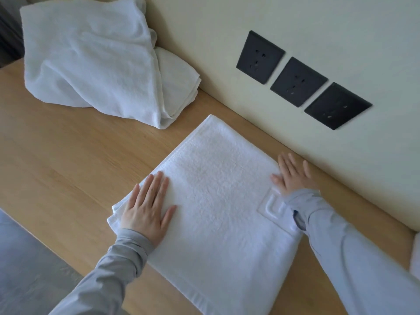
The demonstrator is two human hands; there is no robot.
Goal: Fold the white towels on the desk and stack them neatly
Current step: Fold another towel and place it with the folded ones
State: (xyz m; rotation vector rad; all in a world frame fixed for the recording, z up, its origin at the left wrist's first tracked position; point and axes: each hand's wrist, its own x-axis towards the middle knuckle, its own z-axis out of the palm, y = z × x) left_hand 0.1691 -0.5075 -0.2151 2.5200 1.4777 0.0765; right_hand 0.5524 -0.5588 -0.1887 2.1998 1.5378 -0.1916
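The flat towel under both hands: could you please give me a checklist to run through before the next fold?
1. The left hand lies flat on the flat towel: ok.
2. The right hand lies flat at its right edge: ok.
3. Top surface smooth: ok.
4. Layer edges even beside the left hand: not ok, lower layers peek out.
5. The crumpled towel pile lies apart from it: ok.
6. Finished stack to put it on: cannot tell; only a white sliver shows at the frame's right edge.

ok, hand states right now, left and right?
Left hand: open, pressed flat on the towel.
Right hand: open, flat at the towel's edge, holding nothing.
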